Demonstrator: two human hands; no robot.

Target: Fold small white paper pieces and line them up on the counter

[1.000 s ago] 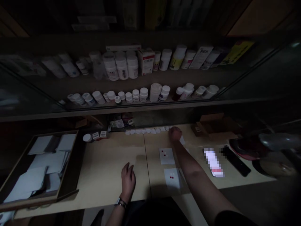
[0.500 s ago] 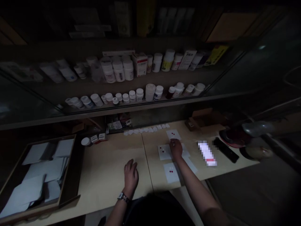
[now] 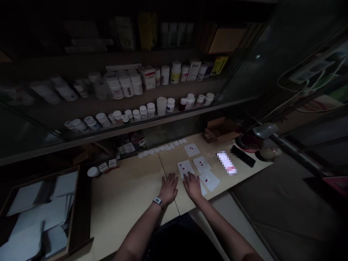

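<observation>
Left hand [image 3: 168, 187] lay spread flat on the pale counter [image 3: 130, 181], right hand [image 3: 192, 186] open beside red-dotted paper squares [image 3: 201, 164] laid out at 1 o'clock, a row of small white paper slips [image 3: 163, 148] left at 12 o'clock.

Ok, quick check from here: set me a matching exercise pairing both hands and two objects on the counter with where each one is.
Things:
1. Bare left hand
2. Bare right hand
3. Flat black oblong object
4. Open brown cardboard box

Places:
A. Fingertips at the edge of a white paper square with red dots
B. Back of the pale counter, right of a row of small white paper pieces
C. Resting on the bare counter, left of the papers
D. Beside a pixelated white item

Pairs: 1-C, 2-A, 3-D, 4-B
</observation>
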